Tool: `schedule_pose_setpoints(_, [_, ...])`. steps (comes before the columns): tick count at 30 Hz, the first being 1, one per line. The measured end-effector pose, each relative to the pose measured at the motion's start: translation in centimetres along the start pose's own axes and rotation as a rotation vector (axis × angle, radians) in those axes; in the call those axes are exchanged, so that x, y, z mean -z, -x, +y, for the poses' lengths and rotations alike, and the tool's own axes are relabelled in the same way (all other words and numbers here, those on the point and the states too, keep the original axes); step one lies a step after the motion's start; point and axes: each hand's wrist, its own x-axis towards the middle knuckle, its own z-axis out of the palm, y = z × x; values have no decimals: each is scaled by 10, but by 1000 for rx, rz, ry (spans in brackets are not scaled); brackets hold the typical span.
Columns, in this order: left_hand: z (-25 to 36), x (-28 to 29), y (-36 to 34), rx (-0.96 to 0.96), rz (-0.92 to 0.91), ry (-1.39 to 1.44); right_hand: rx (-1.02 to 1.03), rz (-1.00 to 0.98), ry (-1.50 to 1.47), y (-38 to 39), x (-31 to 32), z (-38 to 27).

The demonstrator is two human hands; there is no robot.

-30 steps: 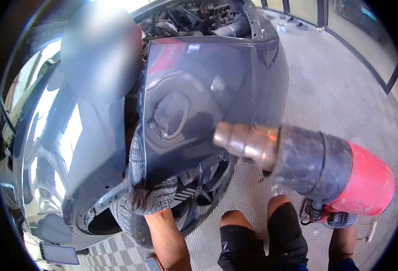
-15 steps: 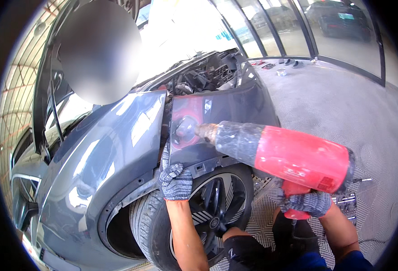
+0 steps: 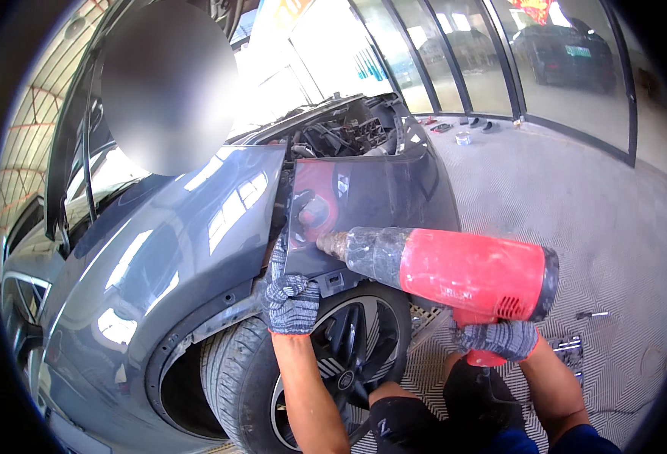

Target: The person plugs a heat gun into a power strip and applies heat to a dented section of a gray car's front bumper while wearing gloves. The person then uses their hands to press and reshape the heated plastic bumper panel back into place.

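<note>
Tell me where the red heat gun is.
In the head view, the red heat gun is right of centre, in the right hand, its nozzle pointing left toward the grey body panel.

Grey knit-gloved right hand hides mid-handle on the red-and-black heat gun; a pale oval blur; dark objects, far edge of grey floor, too small!

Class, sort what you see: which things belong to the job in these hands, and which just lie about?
In use:
- red heat gun, in the right hand
- grey bumper cover, left hand at its edge

Lying about, on the floor:
- tray of small tools
- round tin
</note>
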Motion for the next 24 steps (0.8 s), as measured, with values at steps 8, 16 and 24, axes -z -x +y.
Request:
schedule_pose_setpoints(8, [-1, 7, 1, -4, -29, 54, 14, 265, -329, -13, -17, -46])
schedule_pose_setpoints(16, [2, 3, 2, -6, -27, 12, -111, 462, -421, -25, -12, -54])
schedule_pose_setpoints(24, [0, 9, 1, 13, 14, 14, 125, 427, 35, -24, -13, -48])
